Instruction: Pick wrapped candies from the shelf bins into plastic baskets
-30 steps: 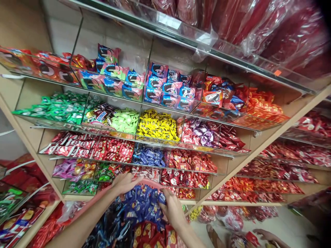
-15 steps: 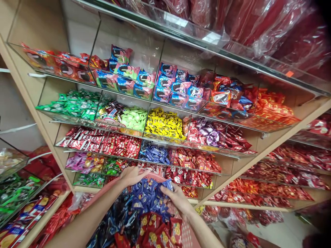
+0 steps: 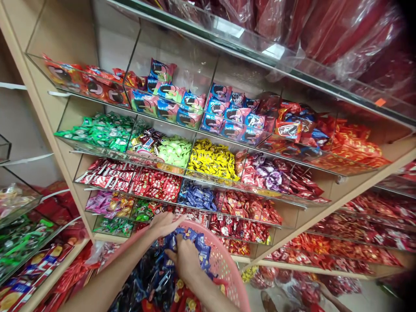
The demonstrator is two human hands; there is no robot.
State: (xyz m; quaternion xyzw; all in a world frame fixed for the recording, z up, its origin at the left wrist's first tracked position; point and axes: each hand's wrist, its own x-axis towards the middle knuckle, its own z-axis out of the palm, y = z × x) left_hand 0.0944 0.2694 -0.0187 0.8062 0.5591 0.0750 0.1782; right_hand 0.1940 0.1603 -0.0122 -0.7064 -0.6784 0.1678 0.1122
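A pink plastic basket [image 3: 224, 264] full of wrapped sweets is held up in front of sloped candy shelves. My left hand [image 3: 164, 223] grips the basket's far rim, fingers curled over it. My right hand [image 3: 185, 260] is inside the basket, closed round a bunch of blue candy packets [image 3: 203, 251]. Dark blue and red packets [image 3: 182, 299] fill the near part of the basket. A bin of matching blue candies [image 3: 196, 196] sits on the shelf just above the basket.
Clear acrylic bins [image 3: 208, 162] hold green, yellow, red, purple and blue sweets in several sloped rows. Big red bags [image 3: 325, 30] lie on the top shelf. Another shelf unit [image 3: 22, 234] stands at the left. Someone's foot [image 3: 269, 301] shows on the floor at lower right.
My right hand has moved left and deeper into the basket, closing over the blue packets. The view has shifted right and up a little; my left hand stays on the rim.
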